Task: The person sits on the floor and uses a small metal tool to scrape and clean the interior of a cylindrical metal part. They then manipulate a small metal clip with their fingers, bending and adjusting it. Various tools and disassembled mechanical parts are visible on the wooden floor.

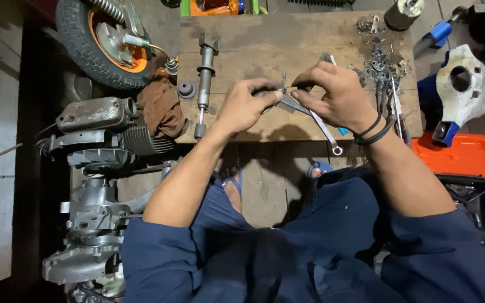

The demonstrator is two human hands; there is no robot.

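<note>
Both my hands meet over a wooden board (287,39) on the floor. My left hand (245,105) pinches a small grey metal part (286,102) from the left. My right hand (335,95) grips the same part from the right with its fingertips. A silver ring wrench (326,133) lies slanted under my right hand, its ring end near the board's front edge. Black bands circle my right wrist. What the fingers hide of the small part cannot be made out.
A shock absorber rod (204,78) lies left on the board; scattered small metal parts (385,59) lie right. A scooter engine (94,185), brown rag (161,106) and orange-rimmed wheel (105,39) sit left. White-and-blue body piece (461,84) and orange tray (467,156) sit right.
</note>
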